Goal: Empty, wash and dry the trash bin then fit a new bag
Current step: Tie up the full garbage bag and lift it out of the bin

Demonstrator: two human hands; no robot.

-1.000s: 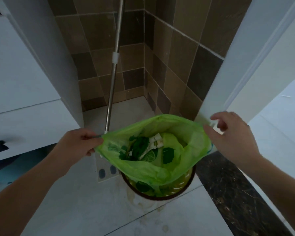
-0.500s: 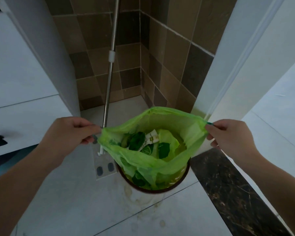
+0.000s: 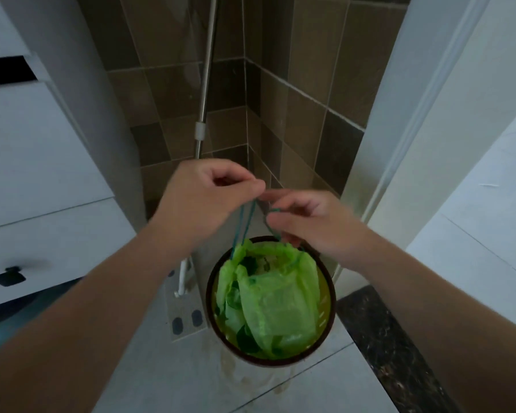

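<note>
Tiled corner, brown wall tiles across the upper frame, pale floor (image 3: 149, 362) below; a metal mop handle (image 3: 204, 93) leans upright at centre top. White drawers (image 3: 42, 180) at left.

Trash bin (image 3: 210, 296), round and dark-rimmed, stands on the floor at lower centre. Green bag (image 3: 276, 305) sits inside it, mouth gathered nearly closed; dark scraps show through, contents otherwise unclear.

Left hand (image 3: 204, 201) pinches the drawstring (image 3: 241, 231) above the bin; right hand (image 3: 310, 225) pinches a second loop just beside it, fingertips nearly touching.

Step, by my reading: emptying, closing the bag. Next calls for knotting the strings, then lifting straight up so the thin film doesn't tear.
</note>
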